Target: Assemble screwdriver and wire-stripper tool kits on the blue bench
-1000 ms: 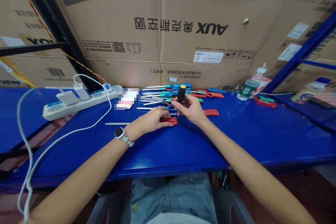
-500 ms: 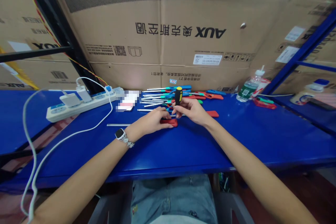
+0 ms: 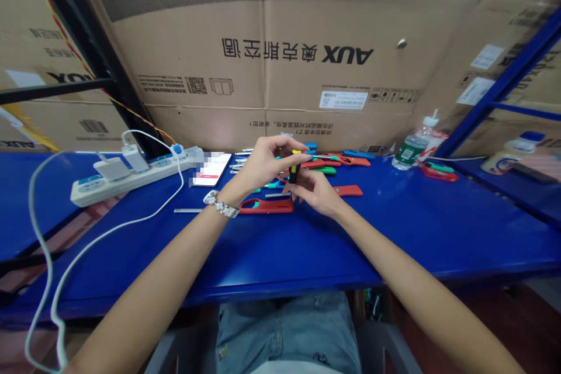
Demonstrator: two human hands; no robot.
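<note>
A black-and-yellow screwdriver (image 3: 294, 173) stands upright between my two hands. The fingers and thumb of my left hand (image 3: 265, 162) close on its yellow top end. Lower down, my right hand (image 3: 319, 191) pinches the handle. Below them a red long-necked lighter (image 3: 274, 206) lies flat on the blue table, its metal tube pointing left; neither hand grips it. The screwdriver's tip is hidden by my right fingers, so I cannot tell whether it touches the lighter. Behind my hands lie several more lighters, including a red one (image 3: 349, 190) and a green one (image 3: 327, 170).
A white power strip (image 3: 140, 176) with plugged-in chargers and a trailing white cable (image 3: 125, 223) is at the left. Near it lies a phone (image 3: 218, 169). A plastic bottle (image 3: 408, 151) stands back right. A large cardboard box (image 3: 245, 93) walls off the rear.
My left hand has let go of the red lighter and moved up to the screwdriver's top. My right hand stays on the screwdriver, which sits slightly lower.
</note>
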